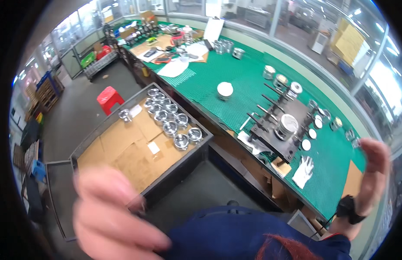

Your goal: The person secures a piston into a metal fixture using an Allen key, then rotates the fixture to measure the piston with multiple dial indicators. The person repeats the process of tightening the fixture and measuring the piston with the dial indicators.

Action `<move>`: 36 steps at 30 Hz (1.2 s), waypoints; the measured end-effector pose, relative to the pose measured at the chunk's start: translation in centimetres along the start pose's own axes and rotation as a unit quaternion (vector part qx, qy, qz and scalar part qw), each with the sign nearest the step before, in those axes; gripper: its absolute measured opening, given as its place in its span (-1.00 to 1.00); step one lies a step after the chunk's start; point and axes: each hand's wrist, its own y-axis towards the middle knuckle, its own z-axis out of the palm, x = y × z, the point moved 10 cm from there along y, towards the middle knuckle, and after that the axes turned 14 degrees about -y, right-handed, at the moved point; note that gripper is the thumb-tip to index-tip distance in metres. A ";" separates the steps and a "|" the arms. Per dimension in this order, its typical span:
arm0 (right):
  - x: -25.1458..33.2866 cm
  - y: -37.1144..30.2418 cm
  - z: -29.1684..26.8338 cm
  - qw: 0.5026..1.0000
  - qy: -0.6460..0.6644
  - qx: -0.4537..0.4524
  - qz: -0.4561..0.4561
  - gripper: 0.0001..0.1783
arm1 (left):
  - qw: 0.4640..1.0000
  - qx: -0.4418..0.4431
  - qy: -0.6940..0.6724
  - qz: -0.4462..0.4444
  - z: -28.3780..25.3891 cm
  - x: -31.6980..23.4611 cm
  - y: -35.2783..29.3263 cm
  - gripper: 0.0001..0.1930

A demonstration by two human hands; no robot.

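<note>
My left hand (pixel 110 216) is raised close to the camera at the lower left, blurred, its bent fingers apart and nothing visible between them. It overlaps the near part of a cardboard-lined cart (pixel 118 149) holding several shiny metal pistons (pixel 170 127). My right hand (pixel 374 160) is lifted at the right edge, with a black band (pixel 351 209) on its wrist. Its fingers are smeared, and I see no object in it. Beyond it, on the green-matted bench (pixel 248 82), a dark metal fixture (pixel 274 125) with rods carries a round metal piston (pixel 288 126). Neither hand touches these.
White gloves (pixel 303 172) lie near the bench's front edge. A white-topped round part (pixel 225 90) stands mid-bench; several metal parts (pixel 336 124) line its back. Papers (pixel 174 68) and a calculator (pixel 150 53) lie farther left. A red stool (pixel 109 99) stands beyond the cart.
</note>
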 end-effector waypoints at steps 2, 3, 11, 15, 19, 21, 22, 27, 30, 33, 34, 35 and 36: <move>-9.3 -4.3 5.1 0.974 -0.017 0.144 0.175 -0.68 | 0.962 0.187 -0.128 -0.152 3.7 2.7 -0.6 -0.71; -12.4 -7.4 7.0 0.954 -0.025 0.186 0.233 -0.70 | 0.965 0.149 -0.142 -0.162 3.2 3.2 -0.5 -0.75; -18.5 -17.8 10.6 0.878 0.032 0.271 0.394 -0.75 | 0.969 0.062 -0.217 -0.097 6.7 6.6 1.3 -0.86; -23.0 -15.9 10.7 0.893 -0.017 0.289 0.346 -0.76 | 0.958 0.092 -0.148 -0.227 9.7 13.3 -1.0 -0.95; -29.6 -12.1 10.4 0.896 -0.093 0.278 0.334 -0.74 | 0.845 -0.032 -0.178 -0.503 12.8 28.5 -11.2 -0.83; -31.9 -9.1 12.2 0.911 -0.118 0.276 0.283 -0.70 | 0.795 -0.057 -0.145 -0.587 13.8 34.6 -18.6 -0.83; -32.4 -7.4 13.3 0.917 -0.145 0.274 0.249 -0.67 | 0.759 -0.025 -0.110 -0.641 14.6 36.6 -21.2 -0.81; -34.4 -1.4 19.2 0.907 -0.278 0.296 0.114 -0.39 | 0.708 0.030 -0.050 -0.704 18.3 45.2 -29.0 -0.79; -36.5 -1.5 23.5 0.853 -0.359 0.364 0.099 -0.02 | 0.744 -0.004 -0.010 -0.668 18.9 51.0 -31.7 -0.79; -38.6 -2.1 25.6 0.825 -0.368 0.407 0.137 0.01 | 0.762 -0.002 0.006 -0.648 20.1 57.1 -31.6 -0.67; -39.0 -2.1 25.7 0.817 -0.373 0.411 0.154 0.01 | 0.762 0.001 -0.005 -0.647 21.0 59.4 -31.9 -0.64; -39.3 -1.9 25.9 0.813 -0.375 0.412 0.166 0.01 | 0.768 -0.022 -0.046 -0.639 21.3 61.2 -32.0 -0.64; -39.6 -1.9 26.0 0.813 -0.378 0.409 0.172 0.01 | 0.771 -0.045 -0.086 -0.630 21.7 62.7 -32.2 -0.63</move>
